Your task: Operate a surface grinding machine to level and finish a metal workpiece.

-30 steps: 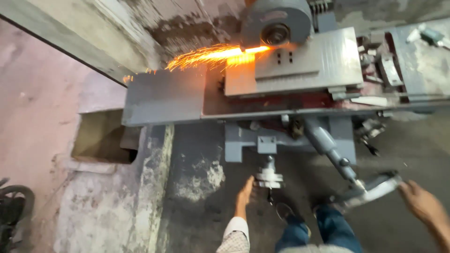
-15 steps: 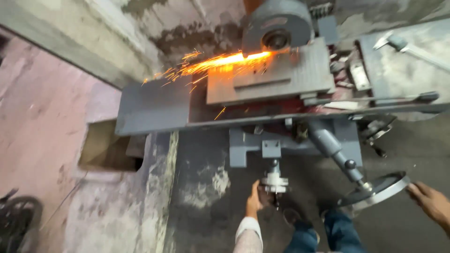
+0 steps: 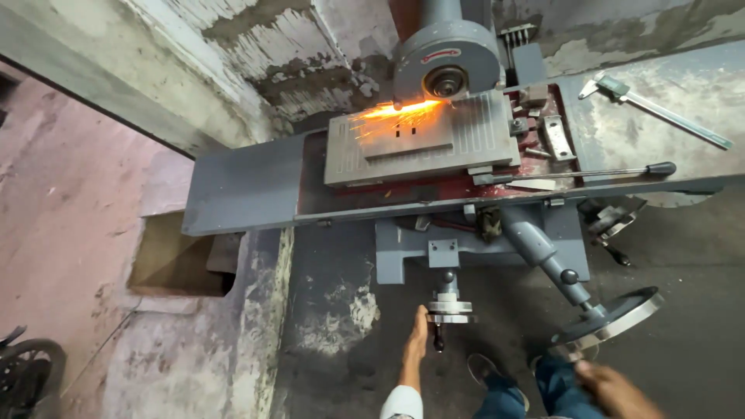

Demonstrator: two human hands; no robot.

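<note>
Surface grinder running, sparks at the grinding wheel (image 3: 448, 80). Left hand (image 3: 417, 335) rests fingers against the small handwheel (image 3: 449, 307) below the machine table; right hand (image 3: 613, 388) sits beneath the large handwheel (image 3: 613, 316), grip state unclear. Both wheels judged rigid, heavy metal, smooth-rimmed; best taken by rim or knob.

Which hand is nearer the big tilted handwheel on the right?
Right. The right hand is just below the large handwheel, near its rim; the left hand is off to its left, at the small handwheel.
</note>
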